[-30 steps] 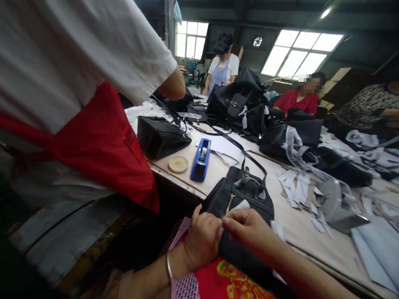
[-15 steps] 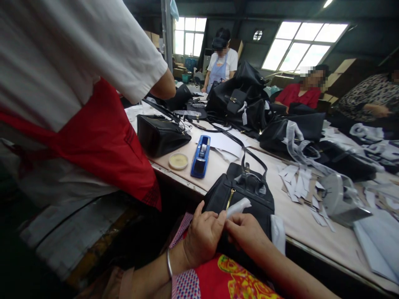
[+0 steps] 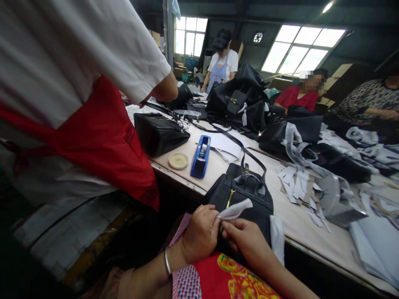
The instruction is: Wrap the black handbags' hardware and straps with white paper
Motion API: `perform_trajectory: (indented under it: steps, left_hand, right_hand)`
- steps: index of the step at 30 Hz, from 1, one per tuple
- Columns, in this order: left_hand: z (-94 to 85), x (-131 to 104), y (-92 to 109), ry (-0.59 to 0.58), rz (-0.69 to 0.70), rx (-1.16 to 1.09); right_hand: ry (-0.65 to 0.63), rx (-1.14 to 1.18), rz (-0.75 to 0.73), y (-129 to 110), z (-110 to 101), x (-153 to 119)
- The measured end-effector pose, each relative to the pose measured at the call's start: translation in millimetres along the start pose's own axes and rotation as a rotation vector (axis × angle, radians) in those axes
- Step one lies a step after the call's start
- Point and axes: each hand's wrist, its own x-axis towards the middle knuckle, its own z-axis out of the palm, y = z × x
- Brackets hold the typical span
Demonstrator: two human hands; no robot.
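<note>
At the near edge of the pale table (image 3: pixel 299 226), a black bag (image 3: pixel 257 209) with a gold zipper (image 3: pixel 230 198) lies in front of me, and over it the fingers of my left hand (image 3: pixel 199 230) pinch the lower end of a strip of white wrapping (image 3: pixel 235 211) whose free end points far right. My right hand (image 3: pixel 249 238) meets it from the right, thumb and forefinger bent at that same end, but whether they grip it too I cannot tell. Farther left stand a blue tape dispenser (image 3: pixel 200 157) and a round dish (image 3: pixel 178 160).
</note>
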Motion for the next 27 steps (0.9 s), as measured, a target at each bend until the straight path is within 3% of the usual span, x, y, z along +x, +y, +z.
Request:
perform_trajectory:
  steps: [3,7,14,21,27]
  left_hand:
    - [-7.5,5,4,-0.067,-0.147,-0.129]
    - [-21.0,9,10,-0.184,-0.355,-0.300]
    - [-25.7,5,10,-0.172,-0.456,-0.433]
    - [-30.8,8,5,-0.264,-0.526,-0.700]
    - [-27.3,10,-2,-0.281,-0.676,-0.898]
  right_hand:
    - [0.030,0.085,0.025,-3,4,2]
    - [0.082,-0.030,-0.047,-8,4,7]
    - [0.086,-0.181,-0.105,-2,-2,15]
    - [-0.154,-0.200,-0.247,-2,-21,18]
    - [-0.017,-0.257,-0.306,-6,-32,12]
